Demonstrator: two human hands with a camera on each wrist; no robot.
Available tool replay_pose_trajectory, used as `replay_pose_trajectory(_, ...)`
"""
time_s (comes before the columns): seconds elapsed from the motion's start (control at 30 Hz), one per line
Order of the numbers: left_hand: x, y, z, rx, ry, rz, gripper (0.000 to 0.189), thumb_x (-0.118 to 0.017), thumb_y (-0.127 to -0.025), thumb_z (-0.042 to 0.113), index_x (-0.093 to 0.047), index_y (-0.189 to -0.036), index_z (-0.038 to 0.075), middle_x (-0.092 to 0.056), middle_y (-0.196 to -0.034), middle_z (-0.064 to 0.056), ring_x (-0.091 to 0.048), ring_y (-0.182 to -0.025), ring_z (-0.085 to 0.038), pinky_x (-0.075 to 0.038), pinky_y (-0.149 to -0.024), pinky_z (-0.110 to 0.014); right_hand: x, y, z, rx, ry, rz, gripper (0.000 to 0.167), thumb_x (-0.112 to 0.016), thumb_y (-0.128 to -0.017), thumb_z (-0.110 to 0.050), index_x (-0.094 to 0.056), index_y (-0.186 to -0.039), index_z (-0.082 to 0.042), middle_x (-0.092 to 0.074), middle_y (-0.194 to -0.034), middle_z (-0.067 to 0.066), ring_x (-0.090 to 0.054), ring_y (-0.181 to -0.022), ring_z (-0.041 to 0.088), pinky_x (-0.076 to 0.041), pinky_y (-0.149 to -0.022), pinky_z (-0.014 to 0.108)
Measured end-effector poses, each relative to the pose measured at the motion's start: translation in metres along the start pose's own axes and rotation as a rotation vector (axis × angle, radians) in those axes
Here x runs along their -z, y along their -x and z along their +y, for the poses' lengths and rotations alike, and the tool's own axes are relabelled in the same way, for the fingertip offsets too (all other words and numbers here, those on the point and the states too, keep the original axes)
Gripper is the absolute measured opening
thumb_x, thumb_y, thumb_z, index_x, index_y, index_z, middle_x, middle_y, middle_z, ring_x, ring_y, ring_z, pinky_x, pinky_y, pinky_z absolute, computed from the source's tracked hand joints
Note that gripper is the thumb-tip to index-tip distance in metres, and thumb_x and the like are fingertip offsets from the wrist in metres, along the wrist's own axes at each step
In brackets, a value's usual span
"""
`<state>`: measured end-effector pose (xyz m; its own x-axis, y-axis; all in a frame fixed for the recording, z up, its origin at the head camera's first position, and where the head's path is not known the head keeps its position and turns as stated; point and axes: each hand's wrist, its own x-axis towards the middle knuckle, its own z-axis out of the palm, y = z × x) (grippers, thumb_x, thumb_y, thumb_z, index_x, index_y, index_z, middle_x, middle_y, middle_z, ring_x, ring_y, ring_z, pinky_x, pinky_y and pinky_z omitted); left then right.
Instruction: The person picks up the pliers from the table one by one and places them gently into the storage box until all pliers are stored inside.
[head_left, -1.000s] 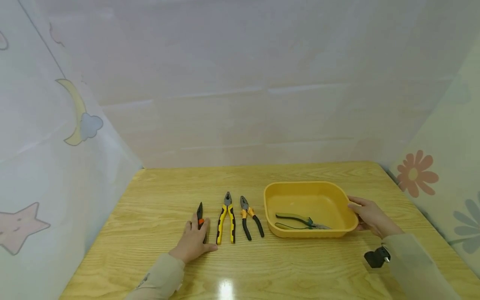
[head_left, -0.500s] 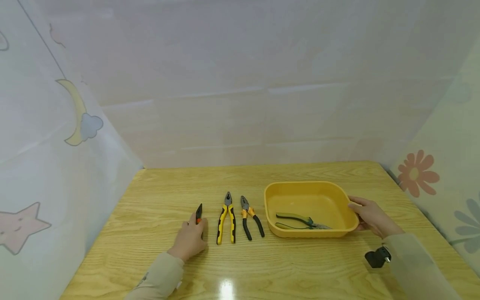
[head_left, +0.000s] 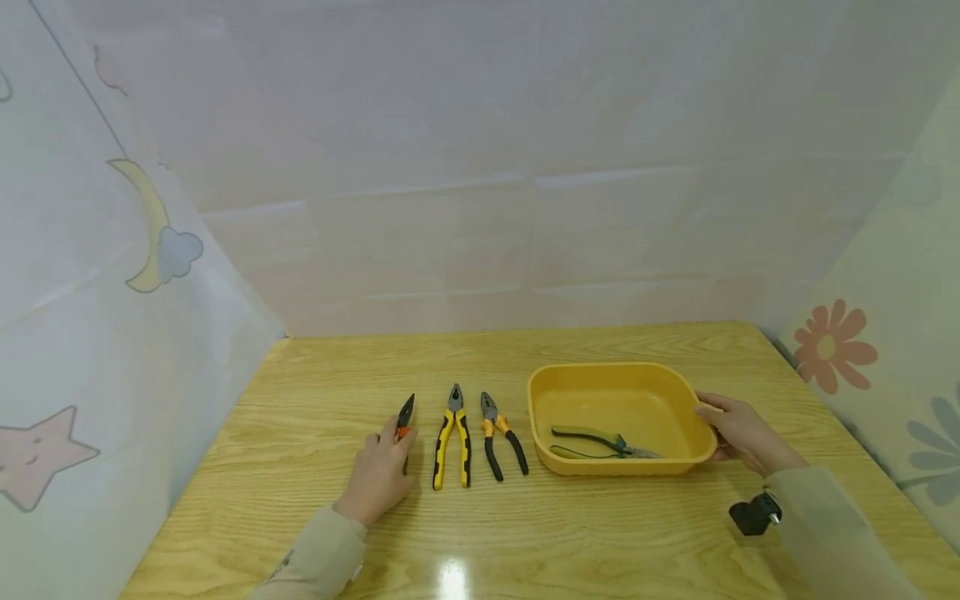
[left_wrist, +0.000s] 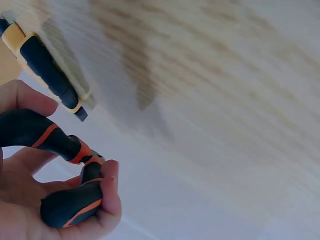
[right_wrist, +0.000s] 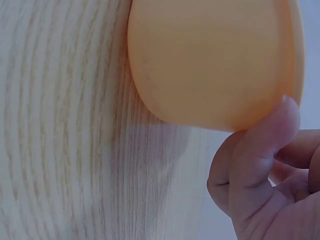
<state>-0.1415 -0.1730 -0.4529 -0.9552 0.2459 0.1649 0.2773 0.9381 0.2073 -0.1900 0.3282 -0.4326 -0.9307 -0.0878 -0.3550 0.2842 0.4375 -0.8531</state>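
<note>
My left hand grips needle-nose pliers with black and orange handles, their dark tips pointing away from me. In the left wrist view, my fingers curl round the two spread handles. Just to the right on the table lie combination pliers with yellow and black handles, and beyond them another pair with orange and black handles. At the right, my right hand holds the right end of a yellow plastic bin, thumb over its rim. Green-handled pliers lie inside the bin.
The wooden table has a pale patterned sheet hanging behind it and at both sides. A small black device is strapped at the right wrist, beside the sleeve.
My left hand has closed round the needle-nose pliers, and their tips have shifted slightly right and away from me. The right hand and the bin stay where they were.
</note>
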Motion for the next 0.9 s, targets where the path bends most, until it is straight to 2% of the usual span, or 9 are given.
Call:
replay_pose_trajectory(0.1, 0.003, 0.0, 0.003, -0.03, 0.0, 0.019, 0.06, -0.078, -0.068, 0.002, -0.063, -0.126, -0.001, -0.045, -0.134, -0.033, -0.053, -0.087, -0.039, -0.047, -0.064, -0.05, 0.0, 0.0, 0.0, 0.001, -0.002, 0.0, 0.057, -0.033, -0.107, -0.018, -0.008, -0.151, 0.008, -0.063, -0.082, 0.01, -0.062, -0.06, 0.016, -0.055, -0.055, 0.03)
replay_pose_trajectory(0.3, 0.01, 0.001, 0.009, -0.059, 0.012, 0.002, 0.059, -0.077, -0.073, 0.004, -0.059, -0.13, -0.002, -0.041, -0.138, -0.032, -0.052, -0.098, -0.045, -0.047, -0.071, -0.057, -0.001, 0.0, 0.0, -0.003, 0.002, 0.002, 0.057, -0.033, -0.107, -0.018, -0.009, -0.151, 0.008, -0.061, -0.08, 0.009, -0.059, -0.058, 0.014, -0.054, -0.055, 0.029)
replay_pose_trajectory(0.53, 0.014, -0.003, 0.015, -0.123, -0.013, 0.029, 0.062, -0.078, -0.074, 0.007, -0.057, -0.133, 0.002, -0.04, -0.139, -0.032, -0.053, -0.099, -0.044, -0.046, -0.067, -0.052, 0.0, 0.0, -0.001, -0.014, -0.009, 0.003, 0.057, -0.033, -0.107, -0.018, -0.008, -0.151, 0.008, -0.061, -0.081, 0.009, -0.061, -0.06, 0.015, -0.055, -0.055, 0.03)
replay_pose_trajectory(0.7, 0.013, -0.005, 0.018, -0.133, -0.021, 0.03, 0.064, -0.077, -0.074, 0.005, -0.055, -0.134, 0.006, -0.04, -0.139, -0.031, -0.053, -0.099, -0.044, -0.044, -0.065, -0.049, 0.0, 0.0, -0.002, -0.017, -0.01, 0.003, 0.057, -0.032, -0.107, -0.018, -0.007, -0.151, 0.007, -0.061, -0.084, 0.01, -0.062, -0.062, 0.016, -0.055, -0.056, 0.03)
replay_pose_trajectory(0.9, 0.014, -0.007, 0.023, -0.135, -0.015, 0.022, 0.063, -0.074, -0.075, 0.004, -0.056, -0.135, 0.006, -0.039, -0.141, -0.031, -0.053, -0.101, -0.045, -0.046, -0.07, -0.052, 0.0, -0.001, -0.001, -0.016, -0.011, 0.0, 0.056, -0.032, -0.107, -0.018, -0.007, -0.152, 0.007, -0.062, -0.086, 0.011, -0.062, -0.062, 0.017, -0.055, -0.056, 0.03)
